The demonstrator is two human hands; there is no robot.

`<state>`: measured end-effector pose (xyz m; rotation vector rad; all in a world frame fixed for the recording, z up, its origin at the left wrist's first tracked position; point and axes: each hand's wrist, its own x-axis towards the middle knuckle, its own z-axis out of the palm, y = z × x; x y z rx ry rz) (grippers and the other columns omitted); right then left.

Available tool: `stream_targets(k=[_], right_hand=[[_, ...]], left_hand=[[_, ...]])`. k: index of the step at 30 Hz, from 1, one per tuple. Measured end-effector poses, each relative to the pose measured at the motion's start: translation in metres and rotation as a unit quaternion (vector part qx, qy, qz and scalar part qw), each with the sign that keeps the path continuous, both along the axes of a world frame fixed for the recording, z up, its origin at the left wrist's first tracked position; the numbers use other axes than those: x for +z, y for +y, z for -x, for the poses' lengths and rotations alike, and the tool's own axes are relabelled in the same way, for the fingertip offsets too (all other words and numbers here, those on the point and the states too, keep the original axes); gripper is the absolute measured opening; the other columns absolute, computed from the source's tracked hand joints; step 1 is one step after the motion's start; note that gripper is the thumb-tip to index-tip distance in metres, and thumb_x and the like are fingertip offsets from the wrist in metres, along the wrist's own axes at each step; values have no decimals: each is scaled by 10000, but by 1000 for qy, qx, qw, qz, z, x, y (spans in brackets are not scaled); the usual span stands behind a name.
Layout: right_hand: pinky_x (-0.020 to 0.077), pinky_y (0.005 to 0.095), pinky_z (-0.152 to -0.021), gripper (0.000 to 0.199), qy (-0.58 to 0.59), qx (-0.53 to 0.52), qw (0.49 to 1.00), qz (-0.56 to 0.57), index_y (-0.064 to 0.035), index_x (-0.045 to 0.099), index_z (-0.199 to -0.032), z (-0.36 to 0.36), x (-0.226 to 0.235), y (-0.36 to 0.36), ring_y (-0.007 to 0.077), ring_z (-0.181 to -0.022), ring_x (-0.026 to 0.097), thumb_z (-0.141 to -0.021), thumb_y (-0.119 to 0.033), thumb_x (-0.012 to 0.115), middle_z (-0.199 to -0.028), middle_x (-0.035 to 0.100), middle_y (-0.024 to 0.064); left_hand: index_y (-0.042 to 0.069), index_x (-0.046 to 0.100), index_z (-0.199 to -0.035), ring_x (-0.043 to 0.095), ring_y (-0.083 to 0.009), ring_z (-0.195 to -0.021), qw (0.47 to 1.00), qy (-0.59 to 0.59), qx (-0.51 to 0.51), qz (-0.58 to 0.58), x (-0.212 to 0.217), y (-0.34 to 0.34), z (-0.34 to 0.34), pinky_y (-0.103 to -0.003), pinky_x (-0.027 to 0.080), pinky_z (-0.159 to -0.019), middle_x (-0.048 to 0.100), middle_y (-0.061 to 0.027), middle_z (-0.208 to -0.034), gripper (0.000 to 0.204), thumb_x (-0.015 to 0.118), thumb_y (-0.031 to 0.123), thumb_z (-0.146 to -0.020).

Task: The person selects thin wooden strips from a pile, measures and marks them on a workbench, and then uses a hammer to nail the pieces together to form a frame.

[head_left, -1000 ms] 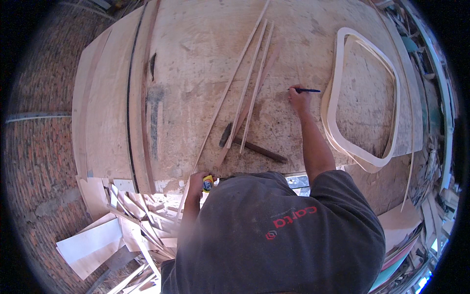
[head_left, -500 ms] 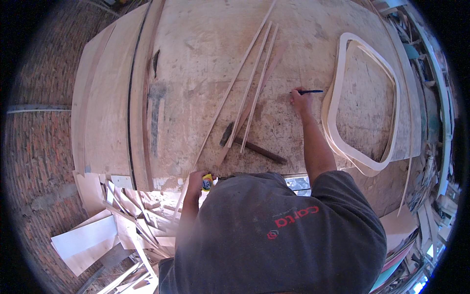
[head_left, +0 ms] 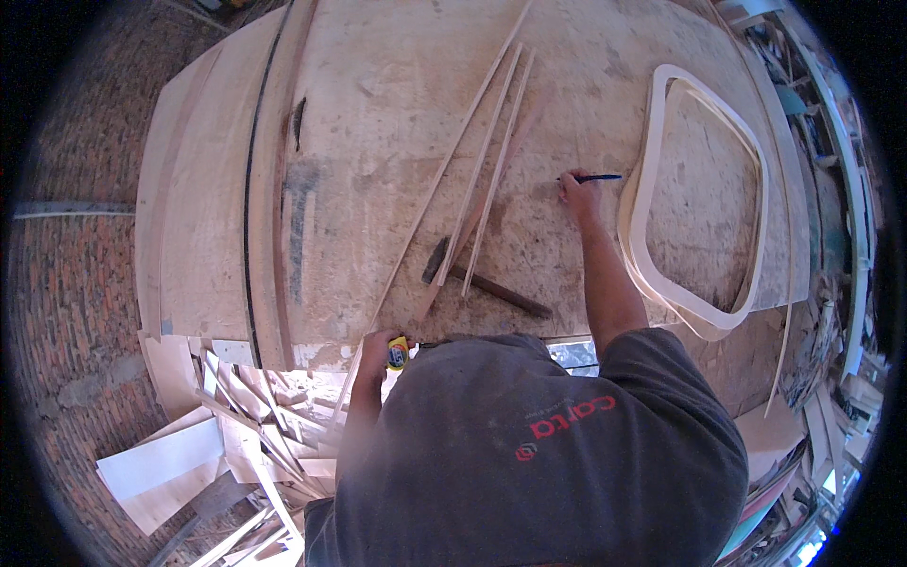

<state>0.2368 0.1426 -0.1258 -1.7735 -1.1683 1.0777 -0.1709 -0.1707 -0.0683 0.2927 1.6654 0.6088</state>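
Down at the near edge of the large, scuffed wooden workbench (head_left: 378, 113), the person's left hand (head_left: 375, 352) is closed around a small yellow tape measure (head_left: 398, 352), holding it right at the bench's rim. The right hand (head_left: 578, 192) reaches well out over the bench top, its fingers pinched shut on a thin dark pencil (head_left: 597, 178) whose free end points to the right, toward the rounded, pale wooden frame (head_left: 652, 142) lying flat just beside it. That frame sits near the bench's right edge, and only bare bench surface shows inside its opening.

Between the two hands, several long thin wooden strips (head_left: 482, 161) run diagonally from the near edge up toward the far right, lying close together. A dark-headed hammer with a wooden handle (head_left: 477, 278) lies across their lower ends, its handle pointing right toward the right forearm.

Open bench surface spreads left of the strips, up to a stack of long curved wooden boards (head_left: 269, 189) that lines the left side. Past the bench's near-left corner, a loose heap of pale wood offcuts (head_left: 255, 425) lies on the brick-paved floor (head_left: 66, 312). Beyond the right edge, a cluttered spread of materials is too blurred to tell apart.
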Motion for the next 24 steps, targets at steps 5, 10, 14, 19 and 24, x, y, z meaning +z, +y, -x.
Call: stream_targets(k=[5, 10, 14, 19, 24], right_hand=[[413, 248, -470, 102, 55, -28, 998, -25, -30, 612, -860, 8, 7, -4, 100, -519, 524, -824, -123, 587, -629, 565, 17], [413, 240, -465, 73, 66, -51, 996, -24, -41, 603, -863, 7, 4, -2, 96, -523, 527, -817, -96, 606, -642, 568, 18], [413, 234, -466, 72, 87, -44, 995, -27, -46, 598, -873, 5, -2, -1, 92, -532, 531, -817, -92, 609, -673, 582, 21], [414, 230, -470, 103, 153, -36, 987, -24, -43, 609, -913, 7, 5, -4, 94, -533, 534, -844, -119, 607, -724, 611, 30], [462, 244, -479, 158, 276, -45, 960, -1, -16, 652, -950, 6, 4, -4, 108, -527, 565, -872, -143, 597, -771, 654, 51]], left_hand=[[-43, 687, -856, 676, -224, -707, 1000, -2, 1, 4, 6, 2, -2, -312, 526, -662, 697, -146, -792, 246, 528, 141, -818], [-44, 685, -864, 674, -224, -711, 1000, -8, -2, 9, 7, 4, -2, -314, 527, -658, 696, -150, -792, 246, 530, 139, -813], [-53, 679, -859, 676, -232, -699, 1000, -3, 4, 4, 7, 3, -2, -323, 532, -639, 693, -161, -788, 247, 529, 139, -815], [-54, 674, -846, 678, -247, -663, 1000, -5, 17, 15, -5, -1, 3, -335, 540, -609, 690, -178, -782, 245, 523, 138, -825], [-49, 672, -852, 679, -242, -662, 999, -17, 21, 26, -10, -1, 5, -330, 539, -609, 691, -175, -778, 242, 527, 143, -826]])
